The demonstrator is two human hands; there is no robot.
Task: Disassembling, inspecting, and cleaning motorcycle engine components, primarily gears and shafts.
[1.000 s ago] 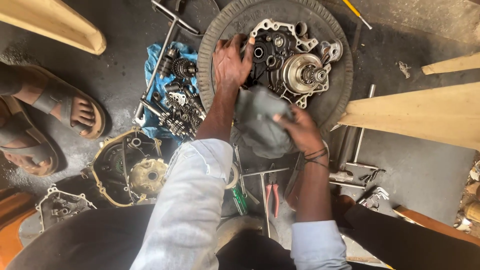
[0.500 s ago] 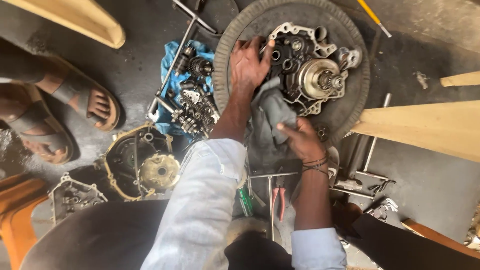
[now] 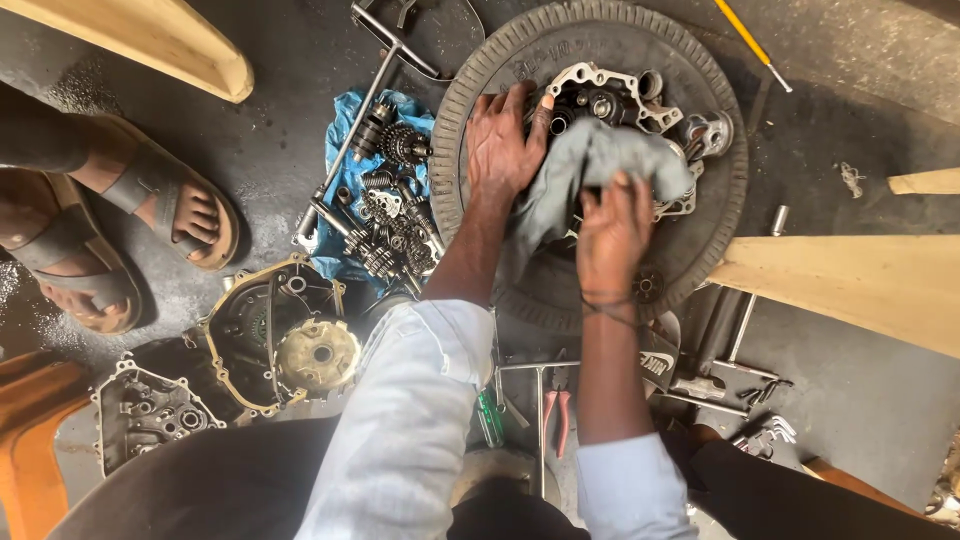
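Left hand point(image 3: 505, 140) flat, fingers spread, on engine crankcase point(image 3: 640, 100) lying inside tyre point(image 3: 720, 200) on floor. Right hand point(image 3: 612, 232) gripping grey rag point(image 3: 600, 165) pressed over crankcase. Gear shafts point(image 3: 390, 215) on blue cloth point(image 3: 345, 120) left of tyre.

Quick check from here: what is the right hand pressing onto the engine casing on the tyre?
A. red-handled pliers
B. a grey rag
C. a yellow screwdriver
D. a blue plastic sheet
B: the right hand clutches a grey rag spread over the engine casing.
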